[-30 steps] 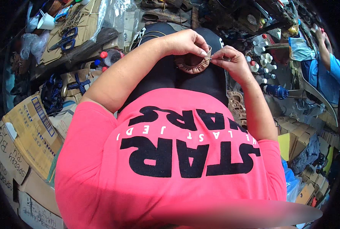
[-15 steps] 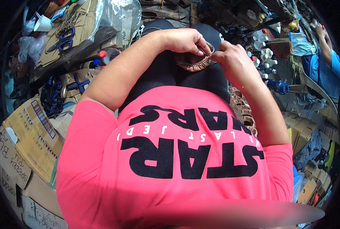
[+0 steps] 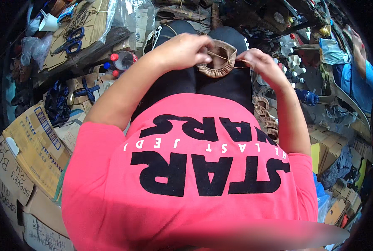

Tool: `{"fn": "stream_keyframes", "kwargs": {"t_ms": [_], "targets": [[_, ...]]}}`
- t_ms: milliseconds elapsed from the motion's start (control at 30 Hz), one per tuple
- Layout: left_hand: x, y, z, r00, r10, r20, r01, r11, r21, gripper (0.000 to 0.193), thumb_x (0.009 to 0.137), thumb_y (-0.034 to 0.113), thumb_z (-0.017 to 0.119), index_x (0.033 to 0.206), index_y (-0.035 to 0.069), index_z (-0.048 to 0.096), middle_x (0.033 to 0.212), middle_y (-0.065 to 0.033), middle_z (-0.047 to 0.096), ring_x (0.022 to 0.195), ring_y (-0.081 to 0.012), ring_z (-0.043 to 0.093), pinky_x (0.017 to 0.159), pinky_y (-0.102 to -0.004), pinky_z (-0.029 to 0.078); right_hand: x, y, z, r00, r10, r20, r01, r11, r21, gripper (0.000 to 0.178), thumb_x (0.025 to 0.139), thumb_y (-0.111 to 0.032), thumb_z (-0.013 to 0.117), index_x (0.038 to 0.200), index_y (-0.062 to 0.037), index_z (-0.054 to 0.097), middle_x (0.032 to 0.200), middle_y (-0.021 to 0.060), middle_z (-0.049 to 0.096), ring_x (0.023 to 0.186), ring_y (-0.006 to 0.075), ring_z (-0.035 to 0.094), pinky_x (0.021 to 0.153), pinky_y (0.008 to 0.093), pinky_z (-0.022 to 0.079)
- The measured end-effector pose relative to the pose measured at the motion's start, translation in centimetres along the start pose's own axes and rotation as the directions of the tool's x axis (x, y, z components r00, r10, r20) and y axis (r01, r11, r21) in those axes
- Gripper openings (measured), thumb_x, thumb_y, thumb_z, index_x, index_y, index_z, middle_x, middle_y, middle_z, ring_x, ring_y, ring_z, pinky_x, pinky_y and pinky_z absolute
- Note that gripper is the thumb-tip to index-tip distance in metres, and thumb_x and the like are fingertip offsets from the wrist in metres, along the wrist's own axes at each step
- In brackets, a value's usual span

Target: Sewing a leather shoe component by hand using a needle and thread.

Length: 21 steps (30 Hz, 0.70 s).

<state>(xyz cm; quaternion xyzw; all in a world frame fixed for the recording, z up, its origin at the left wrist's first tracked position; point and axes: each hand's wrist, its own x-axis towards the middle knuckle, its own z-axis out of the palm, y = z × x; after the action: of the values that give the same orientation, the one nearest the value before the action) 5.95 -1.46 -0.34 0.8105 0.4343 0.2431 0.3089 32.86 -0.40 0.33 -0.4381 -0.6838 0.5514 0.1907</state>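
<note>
Leather piece: the brown, bowl-like leather piece [image 3: 216, 73] sits over the person's lap, its gathered, pleated edge toward the body and its hollow facing up, between the two hands.
Left hand: the left hand [image 3: 187, 51] is at the left side of the piece, slightly blurred, fingers curled in and nearly closed, with a thin pale thread [image 3: 218, 55] running from the fingertips across the hollow to the right edge.
Right hand: the right hand [image 3: 262, 65] is just right of the piece, thumb and forefinger pinched together on a strand that leads back to the leather edge; the other fingers are bent.
Clothing: a bright pink shirt [image 3: 111, 188] with large black print, and dark leggings [image 3: 176, 81] under the piece.
Beside the right thigh: a row of pleated brown pieces [image 3: 267, 121], partly hidden by the shirt.
Left side: dark-handled scissors [image 3: 73, 41] lie on cardboard sheets [image 3: 54, 62]; a white cup [image 3: 49, 22] stands near them, and larger cardboard boxes [image 3: 31, 146] are piled lower down.
Right side: a cluster of capped bottles [image 3: 293, 62], with a dark blue bottle [image 3: 306, 96] below.
Far right: another person's bare arm [image 3: 359, 58] and blue garment [image 3: 362, 90].
</note>
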Motion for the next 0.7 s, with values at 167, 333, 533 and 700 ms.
{"fn": "stream_keyframes", "kwargs": {"t_ms": [167,333,533,700], "targets": [[-2.5,-2.6,-3.2,0.975,-0.135,-0.176,0.171,0.963,0.207,0.020,0.081,0.017,0.066,0.097,0.005,0.065,0.092,-0.0108,0.066,0.086,-0.0262,0.063,0.079,-0.0334,0.048,0.3,3.2,1.2,0.903,-0.288,-0.319,0.146,0.904,-0.402,0.025,0.079,-0.022,0.071,0.093,-0.0027,0.062,0.087,0.0061,0.056,0.080,0.0176,0.054,0.071,0.0282,0.044],[0.0,0.2,-1.7,0.925,-0.338,-0.174,0.066,0.593,-0.803,0.034,0.097,0.031,0.041,0.098,0.006,0.063,0.093,-0.0063,0.065,0.085,-0.0214,0.061,0.081,-0.0364,0.047,2.4,3.3,1.8,0.844,0.258,-0.470,0.363,0.370,0.855,0.040,0.096,-0.036,0.043,0.098,0.0003,0.059,0.095,0.0128,0.062,0.090,0.0283,0.059,0.088,0.0427,0.046],[0.0,-2.3,-0.4,0.977,-0.206,0.056,0.037,-0.093,-0.995,0.039,0.098,0.033,0.037,0.064,0.014,0.034,0.055,0.0023,0.028,0.053,-0.0148,0.034,0.071,-0.0327,0.041,-0.4,4.2,1.2,0.996,0.049,-0.078,0.070,0.152,0.986,0.042,0.098,-0.035,0.039,0.063,-0.0122,0.038,0.054,-0.0017,0.030,0.046,0.0112,0.027,0.054,0.0270,0.033],[-0.4,-2.2,-2.1,0.921,-0.382,0.076,0.129,0.114,-0.985,0.036,0.097,0.033,0.041,0.073,0.009,0.055,0.069,-0.0039,0.058,0.064,-0.0164,0.057,0.077,-0.0355,0.049,-2.6,5.3,0.6,0.987,0.149,-0.054,0.022,0.212,0.977,0.033,0.097,-0.033,0.044,0.074,-0.0093,0.049,0.066,0.0022,0.049,0.061,0.0157,0.047,0.075,0.0360,0.046]]}}
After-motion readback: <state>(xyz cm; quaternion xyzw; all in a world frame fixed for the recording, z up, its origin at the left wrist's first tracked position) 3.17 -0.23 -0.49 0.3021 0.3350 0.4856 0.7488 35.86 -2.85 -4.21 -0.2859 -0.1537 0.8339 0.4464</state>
